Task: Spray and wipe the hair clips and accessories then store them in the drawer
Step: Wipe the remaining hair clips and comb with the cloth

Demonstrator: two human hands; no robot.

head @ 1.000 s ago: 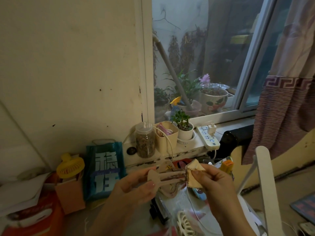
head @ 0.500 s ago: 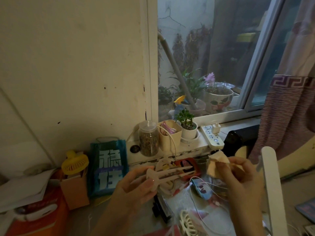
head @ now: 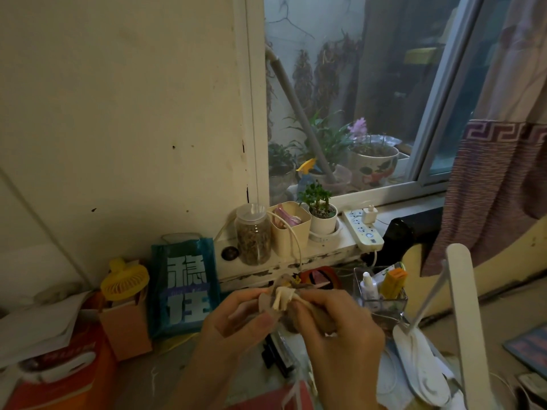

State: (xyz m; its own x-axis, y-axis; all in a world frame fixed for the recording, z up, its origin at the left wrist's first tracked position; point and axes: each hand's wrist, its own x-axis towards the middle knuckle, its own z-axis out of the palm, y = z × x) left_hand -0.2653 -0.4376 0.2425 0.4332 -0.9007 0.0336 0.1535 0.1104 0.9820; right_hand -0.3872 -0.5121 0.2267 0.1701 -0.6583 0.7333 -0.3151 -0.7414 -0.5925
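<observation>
Between both hands: left hand (head: 236,321) gripping beige hair clip (head: 266,303), right hand (head: 334,324) pinching cloth (head: 282,298) against it, teal bag (head: 185,287) just left

Home: cluttered windowsill (head: 296,255), curtain (head: 497,187)

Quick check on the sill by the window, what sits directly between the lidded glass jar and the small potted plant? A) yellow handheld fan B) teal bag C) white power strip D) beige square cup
D: the beige square cup stands on the sill with the glass jar on one side and the small potted plant on the other; the power strip lies beyond the plant.
</observation>
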